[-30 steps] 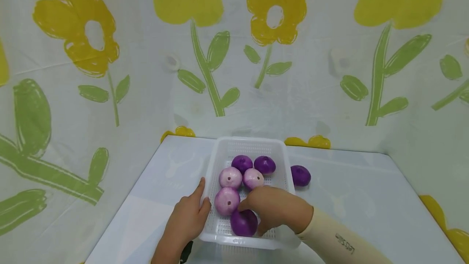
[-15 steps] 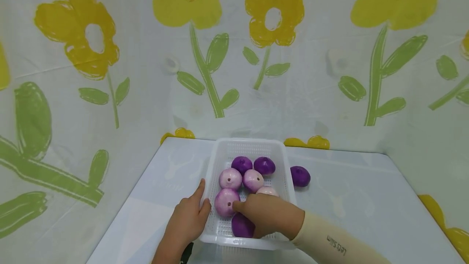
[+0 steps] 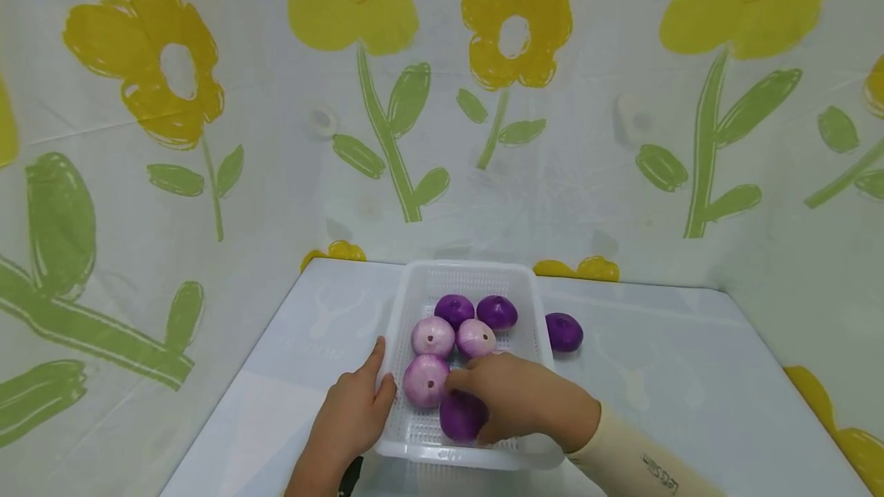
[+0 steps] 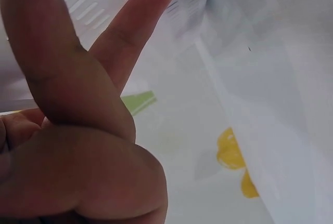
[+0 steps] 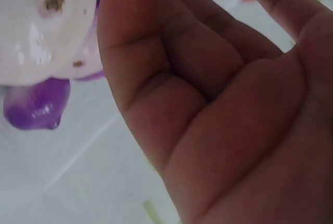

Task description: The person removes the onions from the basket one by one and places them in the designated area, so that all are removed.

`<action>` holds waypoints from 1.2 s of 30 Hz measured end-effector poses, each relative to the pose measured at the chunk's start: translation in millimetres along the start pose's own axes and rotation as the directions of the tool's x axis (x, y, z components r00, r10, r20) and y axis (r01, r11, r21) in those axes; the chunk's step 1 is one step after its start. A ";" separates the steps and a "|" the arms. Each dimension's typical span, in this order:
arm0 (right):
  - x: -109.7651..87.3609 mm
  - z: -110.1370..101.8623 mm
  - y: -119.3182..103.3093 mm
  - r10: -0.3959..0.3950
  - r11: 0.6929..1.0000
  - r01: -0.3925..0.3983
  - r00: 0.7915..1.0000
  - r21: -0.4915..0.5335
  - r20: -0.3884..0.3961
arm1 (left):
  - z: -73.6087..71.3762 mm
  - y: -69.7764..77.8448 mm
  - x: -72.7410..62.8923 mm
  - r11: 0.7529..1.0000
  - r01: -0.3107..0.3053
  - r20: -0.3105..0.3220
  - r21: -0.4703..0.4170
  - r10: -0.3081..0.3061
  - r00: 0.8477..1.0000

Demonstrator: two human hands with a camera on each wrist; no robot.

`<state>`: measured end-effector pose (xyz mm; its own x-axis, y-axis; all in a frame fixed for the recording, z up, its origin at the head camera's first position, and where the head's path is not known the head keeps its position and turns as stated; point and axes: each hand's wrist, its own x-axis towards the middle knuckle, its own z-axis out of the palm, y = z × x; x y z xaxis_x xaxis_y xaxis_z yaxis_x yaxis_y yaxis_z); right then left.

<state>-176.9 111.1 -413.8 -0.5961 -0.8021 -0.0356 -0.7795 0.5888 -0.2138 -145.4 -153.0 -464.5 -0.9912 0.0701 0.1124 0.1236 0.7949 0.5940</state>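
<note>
My right hand [image 3: 528, 399] reaches into the white slotted plastic basket [image 3: 414, 451] and grips a dark purple onion [image 3: 460, 418] at its near end. Beside that onion lies a pale purple onion [image 3: 426, 380] with its root end facing up. Two more pale onions [image 3: 433, 337] and two dark purple ones [image 3: 496, 313] sit farther back in the basket. Another pale onion is mostly hidden behind my right hand. My left hand [image 3: 351, 409] rests against the basket's left side, with its index finger straight along the wall. In the right wrist view, the gripped onion is out of sight.
One dark purple onion [image 3: 564, 332] lies on the white table [image 3: 663, 374], just outside the basket's right wall. A flower-print cloth [image 3: 587, 198] hangs behind the table and along both sides.
My right hand shifted left over the dark onion, then back right, covering the pale onion behind it again. The dark onion moved slightly rightward. My left hand stayed at the basket's side.
</note>
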 end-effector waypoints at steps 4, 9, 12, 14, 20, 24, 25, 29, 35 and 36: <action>-8.7 -9.8 4.3 0.014 0.998 -0.010 0.998 0.055 -0.063 | 0.1 -0.2 -0.1 1.000 -0.011 -0.006 0.017 0.011 1.000; -16.4 -19.3 6.4 0.029 0.993 -0.016 0.993 0.113 -0.116 | -0.5 -0.5 -0.5 1.000 -0.003 -0.008 0.015 0.003 1.000; -18.3 -21.9 7.0 0.028 0.993 -0.014 0.992 0.117 -0.122 | -1.4 -0.8 -1.1 1.000 0.003 -0.008 0.011 -0.003 1.000; -18.8 -22.3 8.1 0.036 0.994 -0.023 0.992 0.108 -0.120 | -2.1 -0.6 -1.6 1.000 0.003 -0.008 0.009 -0.003 1.000; -22.3 -23.8 13.9 0.034 0.991 -0.016 0.990 0.129 -0.136 | -1.1 1.5 -1.3 1.000 0.012 -0.017 -0.008 -0.012 1.000; -27.8 -25.2 19.7 0.033 0.985 -0.004 0.986 0.173 -0.163 | -1.0 3.3 -0.7 1.000 0.000 -0.016 -0.011 0.000 1.000; -29.3 -24.9 21.4 0.038 0.983 -0.005 0.984 0.185 -0.172 | -1.5 3.3 -0.6 1.000 -0.004 -0.014 -0.007 0.004 1.000; -40.8 -22.3 27.5 0.085 0.965 -0.028 0.973 0.260 -0.212 | -5.1 1.5 -0.8 1.000 -0.003 -0.001 0.008 0.003 1.000; -65.6 -21.4 36.1 0.167 0.931 -0.045 0.935 0.363 -0.313 | -8.3 -1.9 0.5 1.000 0.019 0.011 0.025 -0.019 1.000; -69.4 -21.1 37.7 0.177 0.926 -0.043 0.927 0.375 -0.331 | -8.5 -2.3 0.7 1.000 0.019 0.008 0.025 -0.019 1.000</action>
<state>-169.0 191.0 -398.8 -0.7543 -0.6060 0.2525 -0.6241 0.5424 -0.5624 -146.0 -159.9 -459.0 -0.9937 0.0600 0.0946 0.1038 0.8108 0.5761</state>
